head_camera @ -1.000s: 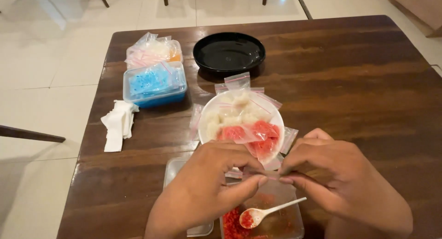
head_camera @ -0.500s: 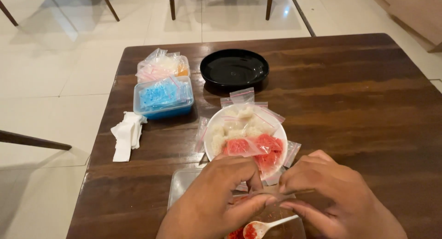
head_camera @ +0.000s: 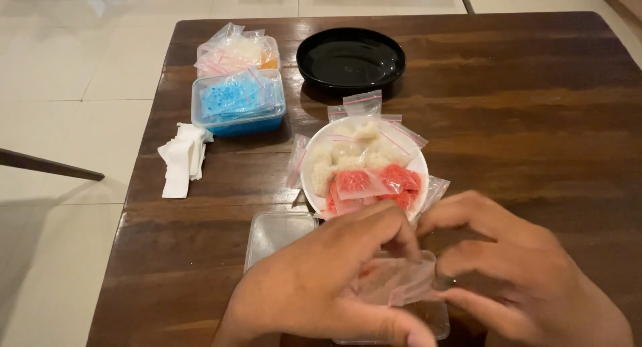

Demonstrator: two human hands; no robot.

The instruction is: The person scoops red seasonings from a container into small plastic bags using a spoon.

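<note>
Right now both hands, the left hand (head_camera: 321,287) and right hand (head_camera: 528,273), pinch one small clear bag (head_camera: 394,283) between them, low over the desk (head_camera: 521,106); one white plate (head_camera: 418,163) of filled bags sits just beyond; two plastic tubs (head_camera: 237,113), one black bowl (head_camera: 351,59), one tissue pile (head_camera: 182,156) lie farther off.

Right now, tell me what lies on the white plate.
The white plate carries small clear zip bags: white-filled bags at the back, red-filled bags at the front. Its near edge is covered by the left hand and right hand.
</note>
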